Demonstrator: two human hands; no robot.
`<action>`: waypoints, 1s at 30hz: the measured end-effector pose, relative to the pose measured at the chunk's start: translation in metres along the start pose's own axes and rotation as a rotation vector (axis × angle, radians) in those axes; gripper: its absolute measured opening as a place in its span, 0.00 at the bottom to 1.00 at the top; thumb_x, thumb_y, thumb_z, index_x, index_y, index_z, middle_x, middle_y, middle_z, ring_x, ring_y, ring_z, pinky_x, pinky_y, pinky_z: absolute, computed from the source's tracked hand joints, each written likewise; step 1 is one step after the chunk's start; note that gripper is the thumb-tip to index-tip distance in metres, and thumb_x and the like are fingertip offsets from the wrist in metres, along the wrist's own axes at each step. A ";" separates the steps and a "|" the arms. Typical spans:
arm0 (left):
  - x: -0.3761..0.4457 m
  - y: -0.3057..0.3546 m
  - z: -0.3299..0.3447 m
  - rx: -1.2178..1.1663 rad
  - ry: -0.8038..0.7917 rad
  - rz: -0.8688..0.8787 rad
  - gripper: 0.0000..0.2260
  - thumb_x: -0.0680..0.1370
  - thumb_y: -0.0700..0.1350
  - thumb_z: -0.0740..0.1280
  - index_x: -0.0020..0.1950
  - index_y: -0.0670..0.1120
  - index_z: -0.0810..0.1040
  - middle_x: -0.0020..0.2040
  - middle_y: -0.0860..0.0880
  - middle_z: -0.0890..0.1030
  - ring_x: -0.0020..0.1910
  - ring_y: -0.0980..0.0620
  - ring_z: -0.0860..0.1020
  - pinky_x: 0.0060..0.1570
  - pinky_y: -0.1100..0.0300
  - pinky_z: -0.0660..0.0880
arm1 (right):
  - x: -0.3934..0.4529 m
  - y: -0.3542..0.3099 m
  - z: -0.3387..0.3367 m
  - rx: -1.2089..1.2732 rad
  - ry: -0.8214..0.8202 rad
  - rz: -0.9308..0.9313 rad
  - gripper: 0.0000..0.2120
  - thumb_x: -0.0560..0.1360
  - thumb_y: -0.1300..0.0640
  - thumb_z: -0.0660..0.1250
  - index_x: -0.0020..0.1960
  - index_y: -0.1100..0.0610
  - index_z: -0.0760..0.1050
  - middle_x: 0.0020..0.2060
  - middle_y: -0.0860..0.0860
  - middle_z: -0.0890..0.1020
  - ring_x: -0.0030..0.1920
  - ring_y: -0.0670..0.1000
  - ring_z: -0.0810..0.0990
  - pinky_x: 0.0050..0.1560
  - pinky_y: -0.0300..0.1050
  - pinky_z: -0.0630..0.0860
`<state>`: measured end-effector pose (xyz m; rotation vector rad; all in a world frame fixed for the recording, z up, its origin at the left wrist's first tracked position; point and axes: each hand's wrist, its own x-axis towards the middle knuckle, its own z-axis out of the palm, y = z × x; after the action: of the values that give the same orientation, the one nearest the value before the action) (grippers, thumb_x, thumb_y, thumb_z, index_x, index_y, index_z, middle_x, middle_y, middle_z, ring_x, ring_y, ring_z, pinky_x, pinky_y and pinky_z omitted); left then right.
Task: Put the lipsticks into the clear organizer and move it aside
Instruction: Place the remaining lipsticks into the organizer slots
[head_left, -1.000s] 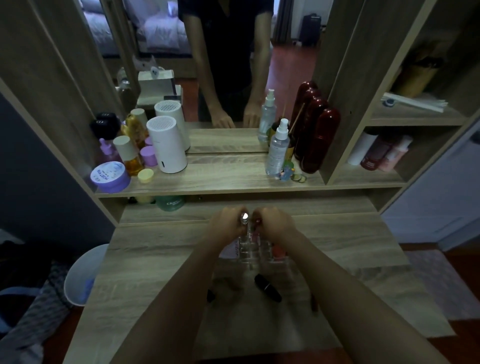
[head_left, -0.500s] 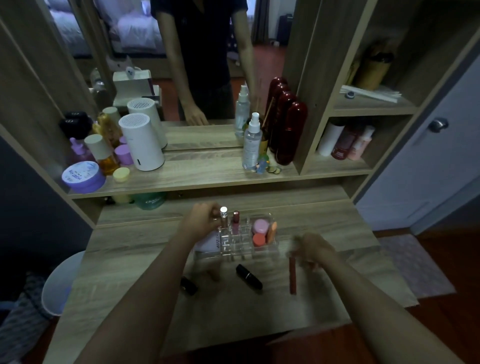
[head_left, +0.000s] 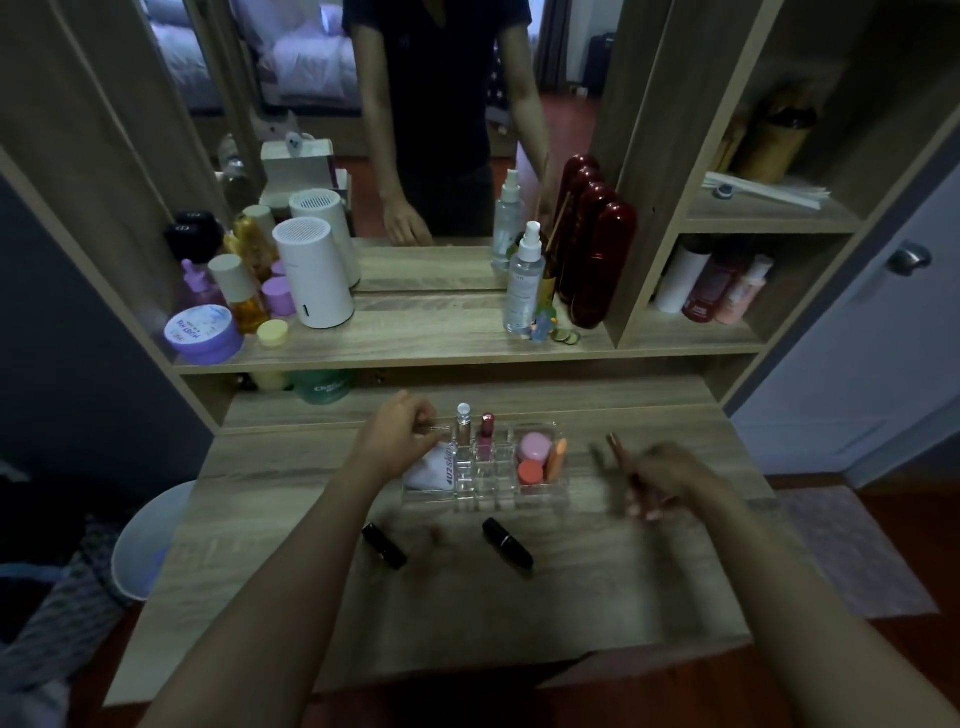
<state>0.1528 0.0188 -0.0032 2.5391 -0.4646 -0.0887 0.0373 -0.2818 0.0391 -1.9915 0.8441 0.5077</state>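
Observation:
A clear organizer (head_left: 485, 491) sits mid-table. Two lipsticks stand upright in its slots: a silver-capped one (head_left: 463, 425) and a red one (head_left: 486, 435). Its right compartment holds pink and orange items, its left a white sachet. My left hand (head_left: 397, 439) rests against the organizer's left back corner, fingers curled, beside the silver-capped lipstick. My right hand (head_left: 662, 480), blurred, is to the right of the organizer and grips a slim reddish lipstick (head_left: 617, 448) raised off the table. Two black lipsticks lie on the table in front: one at the left (head_left: 384, 545), one at the centre (head_left: 507, 542).
A shelf behind carries a white cylinder (head_left: 313, 273), a purple jar (head_left: 202, 332), a spray bottle (head_left: 523, 280) and dark red cases (head_left: 602, 260). A mirror stands behind it. A green jar (head_left: 324, 387) sits under the shelf. A white bin (head_left: 150, 540) stands left of the table.
My right hand left the organizer, went right to the slim reddish lipstick lying on the table, and has lifted it. My left hand stayed at the organizer's left side.

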 end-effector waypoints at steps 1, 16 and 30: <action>-0.002 -0.003 -0.001 -0.001 0.011 -0.018 0.09 0.71 0.42 0.71 0.49 0.42 0.78 0.50 0.43 0.77 0.48 0.45 0.77 0.47 0.53 0.74 | -0.004 -0.009 -0.012 -0.021 0.052 -0.051 0.16 0.79 0.51 0.64 0.45 0.65 0.77 0.33 0.59 0.80 0.25 0.52 0.77 0.26 0.42 0.74; -0.033 -0.056 -0.022 -0.068 0.035 -0.196 0.03 0.73 0.37 0.65 0.43 0.43 0.77 0.46 0.43 0.80 0.48 0.43 0.78 0.46 0.56 0.72 | 0.021 -0.120 0.079 -0.812 0.256 -0.592 0.10 0.76 0.63 0.64 0.55 0.60 0.78 0.58 0.60 0.80 0.59 0.61 0.79 0.55 0.51 0.77; -0.066 -0.081 -0.003 -0.110 -0.427 -0.197 0.11 0.71 0.34 0.69 0.52 0.40 0.82 0.57 0.40 0.81 0.57 0.43 0.79 0.59 0.53 0.75 | 0.049 -0.108 0.106 -0.895 0.178 -0.581 0.10 0.77 0.62 0.64 0.57 0.59 0.78 0.54 0.59 0.83 0.56 0.60 0.82 0.56 0.55 0.79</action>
<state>0.1161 0.1072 -0.0466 2.4475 -0.3546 -0.7189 0.1464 -0.1689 0.0146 -2.9829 0.0602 0.3911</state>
